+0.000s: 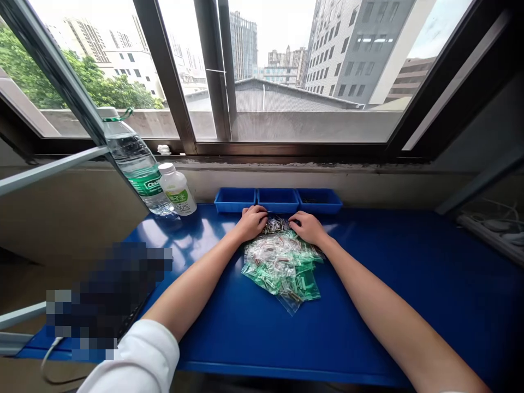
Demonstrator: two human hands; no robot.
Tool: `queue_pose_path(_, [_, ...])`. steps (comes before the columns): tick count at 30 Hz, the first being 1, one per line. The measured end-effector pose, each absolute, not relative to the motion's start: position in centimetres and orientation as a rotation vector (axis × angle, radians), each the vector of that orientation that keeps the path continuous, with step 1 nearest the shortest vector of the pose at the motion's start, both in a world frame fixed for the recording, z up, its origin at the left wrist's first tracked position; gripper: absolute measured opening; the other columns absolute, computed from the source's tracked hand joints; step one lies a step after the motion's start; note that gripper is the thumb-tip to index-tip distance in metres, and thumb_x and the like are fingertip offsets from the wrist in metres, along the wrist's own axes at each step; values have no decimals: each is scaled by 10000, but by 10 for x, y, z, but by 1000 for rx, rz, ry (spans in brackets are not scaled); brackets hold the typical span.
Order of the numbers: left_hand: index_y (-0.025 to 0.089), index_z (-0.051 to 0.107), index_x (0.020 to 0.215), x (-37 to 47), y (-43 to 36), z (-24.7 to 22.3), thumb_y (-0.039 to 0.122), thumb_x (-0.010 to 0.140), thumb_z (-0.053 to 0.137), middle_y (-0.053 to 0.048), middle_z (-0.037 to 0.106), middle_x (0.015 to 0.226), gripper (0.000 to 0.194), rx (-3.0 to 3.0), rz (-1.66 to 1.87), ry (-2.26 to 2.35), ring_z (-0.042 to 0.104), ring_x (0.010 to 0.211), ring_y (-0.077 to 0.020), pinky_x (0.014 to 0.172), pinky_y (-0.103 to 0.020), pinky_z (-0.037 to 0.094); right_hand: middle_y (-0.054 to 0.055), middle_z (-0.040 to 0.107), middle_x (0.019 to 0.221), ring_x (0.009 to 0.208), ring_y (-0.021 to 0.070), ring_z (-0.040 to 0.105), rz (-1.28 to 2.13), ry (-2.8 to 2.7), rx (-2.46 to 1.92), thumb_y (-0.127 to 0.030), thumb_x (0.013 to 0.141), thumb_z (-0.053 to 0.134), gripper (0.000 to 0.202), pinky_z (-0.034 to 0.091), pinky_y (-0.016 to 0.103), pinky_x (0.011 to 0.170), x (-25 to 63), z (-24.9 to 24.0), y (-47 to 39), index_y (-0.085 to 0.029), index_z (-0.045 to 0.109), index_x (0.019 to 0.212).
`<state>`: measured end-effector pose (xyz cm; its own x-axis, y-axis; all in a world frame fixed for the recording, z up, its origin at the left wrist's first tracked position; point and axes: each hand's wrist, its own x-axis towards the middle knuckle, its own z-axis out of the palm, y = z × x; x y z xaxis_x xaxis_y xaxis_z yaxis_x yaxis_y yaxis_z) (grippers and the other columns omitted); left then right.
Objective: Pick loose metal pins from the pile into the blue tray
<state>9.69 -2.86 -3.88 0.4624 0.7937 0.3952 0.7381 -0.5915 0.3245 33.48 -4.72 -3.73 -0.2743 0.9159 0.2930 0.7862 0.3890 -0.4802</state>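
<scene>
A heap of small clear and green-tinted plastic bags (282, 262) lies on the blue table, with thin metal pieces inside several of them. At the far end of the heap is a clear plastic bag (276, 225) of small dark and silvery metal pieces, which look like screws or pins. My left hand (251, 222) is at its left edge with the fingers curled in. On the opposite edge, my right hand (308, 226) has thumb and fingertips pinched together. Both hands appear to grip this bag's sides; the fingertips are partly hidden.
Three joined blue bins (277, 201) stand behind the hands against the wall; the right one holds some dark small pieces. A large water bottle (137, 164) and a white bottle (178, 191) stand back left. A blurred dark object (110, 295) lies front left, beside a cable (49, 360).
</scene>
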Motion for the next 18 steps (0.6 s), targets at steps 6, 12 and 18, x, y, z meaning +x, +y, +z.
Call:
queue_pose_path(6, [203,633,1135,96,-33,-26,345,921,465,-83,588,1238,308,2621,912,1217,524,1164,-238,973,-423,333,64,679,884,743,188,616,304,-2025,-1273,-350,887,497,258,472,304,649,332,-36,-47,-179,679,952])
queue_pose_path(12, [195,610,1166,104,-46,-16,350,919,464,-101,563,1282,326,2783,750,989,529,1152,-246,950,-416,342,66,675,881,748,182,621,300,-2082,-1056,-378,892,523,282,498,308,679,320,-30,-53,-178,647,1046])
queue_pose_path(18, [184,595,1191,105,-49,-14,352,913,465,-117,548,1317,350,2802,709,933,519,1182,-254,964,-417,336,64,701,875,760,202,650,208,-1973,-1116,-326,879,527,217,514,318,675,323,-36,-51,-191,665,980])
